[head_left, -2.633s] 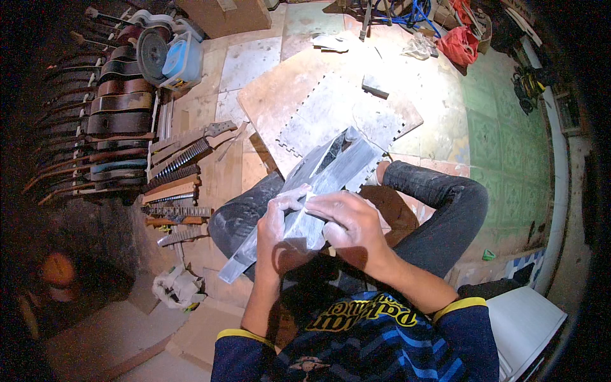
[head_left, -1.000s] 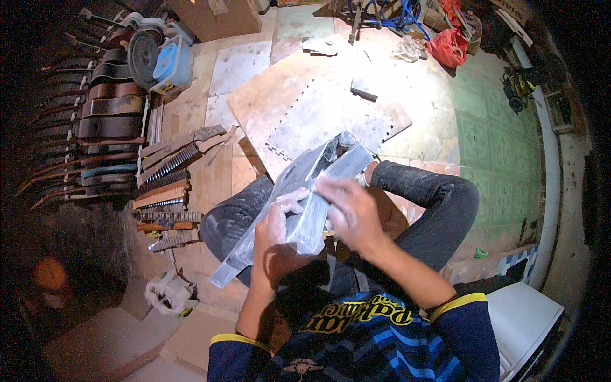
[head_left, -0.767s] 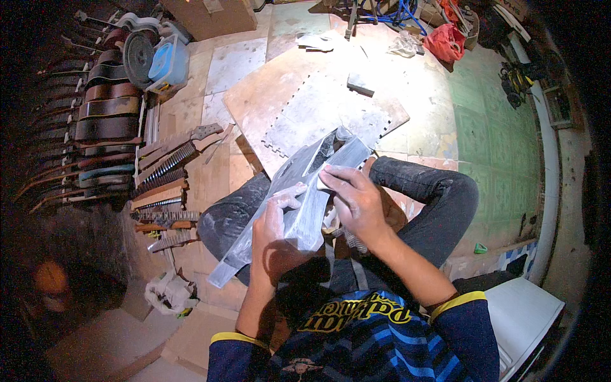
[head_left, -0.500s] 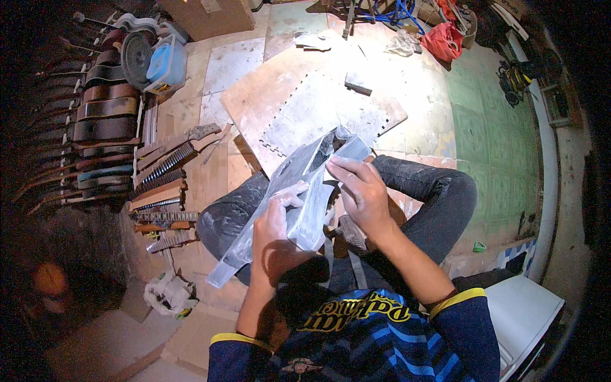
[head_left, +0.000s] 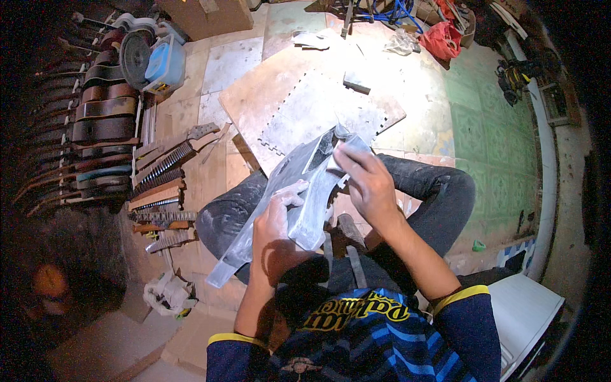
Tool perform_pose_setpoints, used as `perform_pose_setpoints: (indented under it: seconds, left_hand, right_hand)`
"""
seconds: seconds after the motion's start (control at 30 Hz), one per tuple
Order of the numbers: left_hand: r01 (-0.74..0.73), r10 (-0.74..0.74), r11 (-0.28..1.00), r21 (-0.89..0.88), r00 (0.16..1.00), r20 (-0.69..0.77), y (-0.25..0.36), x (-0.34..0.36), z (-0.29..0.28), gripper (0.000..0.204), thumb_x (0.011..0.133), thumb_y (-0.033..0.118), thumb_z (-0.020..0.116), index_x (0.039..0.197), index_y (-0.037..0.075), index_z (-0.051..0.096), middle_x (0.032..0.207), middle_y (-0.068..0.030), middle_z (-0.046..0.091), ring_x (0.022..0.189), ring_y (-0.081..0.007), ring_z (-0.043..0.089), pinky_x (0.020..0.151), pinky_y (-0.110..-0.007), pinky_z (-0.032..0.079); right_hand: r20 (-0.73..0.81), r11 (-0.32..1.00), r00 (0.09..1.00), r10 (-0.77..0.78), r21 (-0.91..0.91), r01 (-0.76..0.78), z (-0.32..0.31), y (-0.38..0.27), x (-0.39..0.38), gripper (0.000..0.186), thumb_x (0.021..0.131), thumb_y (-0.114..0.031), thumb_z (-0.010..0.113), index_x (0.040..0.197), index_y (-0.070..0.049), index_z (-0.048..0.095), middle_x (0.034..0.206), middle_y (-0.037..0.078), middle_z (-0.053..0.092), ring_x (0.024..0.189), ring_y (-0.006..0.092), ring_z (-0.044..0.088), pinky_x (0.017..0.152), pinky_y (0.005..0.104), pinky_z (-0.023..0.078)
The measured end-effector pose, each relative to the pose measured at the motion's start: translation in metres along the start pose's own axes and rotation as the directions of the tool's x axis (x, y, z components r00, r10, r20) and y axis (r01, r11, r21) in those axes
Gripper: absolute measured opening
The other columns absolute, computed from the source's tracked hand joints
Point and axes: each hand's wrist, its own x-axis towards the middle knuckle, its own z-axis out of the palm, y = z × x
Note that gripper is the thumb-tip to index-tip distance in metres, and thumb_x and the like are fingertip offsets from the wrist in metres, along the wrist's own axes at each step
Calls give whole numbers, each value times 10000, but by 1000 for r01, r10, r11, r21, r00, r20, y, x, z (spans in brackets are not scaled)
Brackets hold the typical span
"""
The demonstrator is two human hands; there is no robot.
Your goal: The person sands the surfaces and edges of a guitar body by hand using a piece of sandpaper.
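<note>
The left hand (head_left: 275,223) is grasping a grey guitar body (head_left: 314,213) lying aslant over the dusty left thigh (head_left: 226,216); the blurred right hand (head_left: 369,184) is pinching a small pale pad (head_left: 332,165) against its far side. Beyond, a puzzle-edged mat (head_left: 299,111) is lying on the floor.

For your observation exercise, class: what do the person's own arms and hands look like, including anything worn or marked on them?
The left hand and right hand are both ungloved, and the left has pale dust on its fingers. The right fingers are motion-blurred. Both forearms are bare below short, dark navy sleeves edged with yellow trim.
</note>
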Motion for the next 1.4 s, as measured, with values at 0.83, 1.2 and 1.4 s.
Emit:
perform_pose_setpoints:
  seconds: [0.83,1.2,1.4]
  left_hand:
    - [14,-13,1000,28,998,-55,1,7,-5,464,722,259,824,978,12,525,1137,-198,675,1051,-290,670,919,-354,512]
    - [86,-82,995,46,992,-91,-3,13,-7,487,659,184,867,971,15,533,1100,-175,681,1032,-247,669,913,-350,513]
    - [109,-106,994,21,989,-100,-2,10,-10,524,639,175,869,1001,7,529,1105,-184,675,1062,-262,664,943,-368,500]
  right_hand:
    - [182,985,983,13,167,-44,7,3,-4,683,716,108,463,1372,-32,594,1471,180,526,1363,312,514,1155,376,361]
    - [169,888,984,60,442,-130,25,-27,-16,657,727,135,499,1317,-113,647,1457,119,544,1222,289,613,1026,360,494]
    - [-63,998,998,2,63,2,18,8,7,618,751,134,498,1286,-127,663,1414,110,580,1096,307,684,919,379,573]
